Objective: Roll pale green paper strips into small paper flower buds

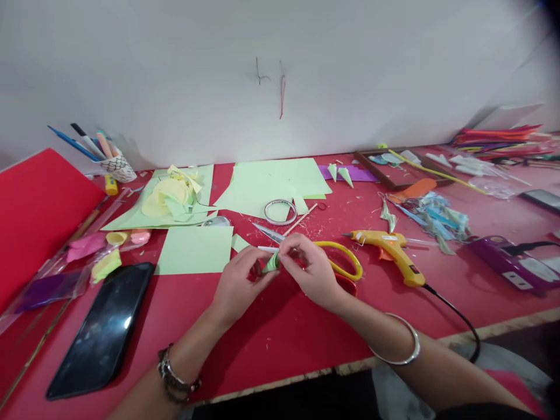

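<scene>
A small roll of green paper (272,263) is in both hands, over the middle of the red worktop (271,344), between its front edge and its back edge. The left hand (241,279) pinches it with the thumb and fingers. The right hand (311,273) has its fingertips at the other end and seems to pinch it too, but the fingers hide that bit. The roll should be very light. It is likely bendy, easy to squash and not very slippery. It may spring open if let go. A soft pinch where the layers overlap is probably the best hold. The scissors (359,269) lie just beside the right hand. The yellow glue gun (400,256) lies right of them, back from the front edge.
</scene>
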`<state>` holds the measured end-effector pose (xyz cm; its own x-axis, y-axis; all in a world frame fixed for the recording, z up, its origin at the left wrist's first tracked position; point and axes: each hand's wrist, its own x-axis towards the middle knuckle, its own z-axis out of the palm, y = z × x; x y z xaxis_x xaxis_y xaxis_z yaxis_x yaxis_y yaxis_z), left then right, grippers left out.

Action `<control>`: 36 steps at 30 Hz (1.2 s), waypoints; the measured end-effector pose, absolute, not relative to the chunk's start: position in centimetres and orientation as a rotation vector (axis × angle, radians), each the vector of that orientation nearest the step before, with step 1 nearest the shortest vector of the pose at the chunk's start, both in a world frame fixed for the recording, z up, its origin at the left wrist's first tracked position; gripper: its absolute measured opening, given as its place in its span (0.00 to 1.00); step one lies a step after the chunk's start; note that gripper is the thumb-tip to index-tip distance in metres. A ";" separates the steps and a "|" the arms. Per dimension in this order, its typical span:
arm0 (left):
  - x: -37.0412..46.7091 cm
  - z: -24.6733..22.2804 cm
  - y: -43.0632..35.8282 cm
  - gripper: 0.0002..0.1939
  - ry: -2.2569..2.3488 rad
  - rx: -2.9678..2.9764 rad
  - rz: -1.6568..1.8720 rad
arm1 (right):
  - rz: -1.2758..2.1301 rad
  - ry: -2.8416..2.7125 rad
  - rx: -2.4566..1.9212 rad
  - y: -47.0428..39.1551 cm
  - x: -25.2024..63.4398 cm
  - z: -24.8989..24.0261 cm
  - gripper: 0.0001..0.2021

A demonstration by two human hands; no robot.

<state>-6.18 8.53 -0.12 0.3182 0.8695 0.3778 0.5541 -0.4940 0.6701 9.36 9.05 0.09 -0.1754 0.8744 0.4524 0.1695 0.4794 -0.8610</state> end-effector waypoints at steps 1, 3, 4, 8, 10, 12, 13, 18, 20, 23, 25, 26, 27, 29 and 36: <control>-6.2 -0.2 8.5 0.07 1.255 2.182 1.020 | 0.787 -1.665 -0.915 9.0 9.4 0.1 0.04; -6.0 -0.3 8.5 0.06 1.242 2.181 1.037 | 0.757 -1.677 -0.926 8.9 9.4 0.2 0.04; -6.0 -0.3 8.4 0.06 1.237 2.168 1.048 | 0.763 -1.674 -0.932 8.9 9.4 0.2 0.04; -5.7 -0.3 8.1 0.05 1.269 2.090 1.061 | 0.894 -1.675 -0.947 8.9 9.3 0.3 0.06; -5.7 -0.3 8.1 0.05 1.296 2.084 1.048 | 0.944 -1.691 -0.944 9.0 9.2 0.3 0.06; -5.8 -0.4 8.1 0.05 1.314 2.112 1.038 | 0.972 -1.691 -0.945 9.1 9.1 0.3 0.05; -5.9 -0.4 8.1 0.06 1.316 2.134 1.038 | 0.981 -1.682 -0.948 9.1 9.1 0.2 0.05; -6.0 -0.6 8.2 0.08 1.256 2.234 1.072 | 0.958 -1.633 -0.956 9.4 9.1 -0.1 0.02; -6.0 -0.7 8.2 0.09 1.257 2.253 1.062 | 0.944 -1.629 -0.963 9.4 9.1 -0.2 0.02; -6.0 -0.8 8.3 0.09 1.258 2.272 1.058 | 0.940 -1.619 -0.979 9.4 9.0 -0.2 0.03; -6.0 -0.9 8.3 0.09 1.244 2.293 1.065 | 0.942 -1.614 -0.984 9.3 8.9 -0.2 0.04; -6.0 -0.9 8.3 0.09 1.238 2.307 1.067 | 0.943 -1.612 -0.985 9.3 8.8 -0.2 0.05; -6.1 -1.0 8.3 0.09 1.233 2.324 1.068 | 0.947 -1.610 -0.983 9.2 8.8 -0.2 0.05; -6.1 -1.1 8.4 0.09 1.231 2.355 1.063 | 0.963 -1.601 -0.979 9.2 8.7 -0.2 0.05; -6.1 -1.2 8.4 0.09 1.208 2.383 1.081 | 1.008 -1.570 -0.984 9.0 8.6 -0.1 0.04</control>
<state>-6.10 8.36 -1.20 0.3777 0.7780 0.5021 0.5854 -0.6208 0.5214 8.62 9.05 -0.06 -0.1839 0.9356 0.3015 0.1151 0.3251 -0.9386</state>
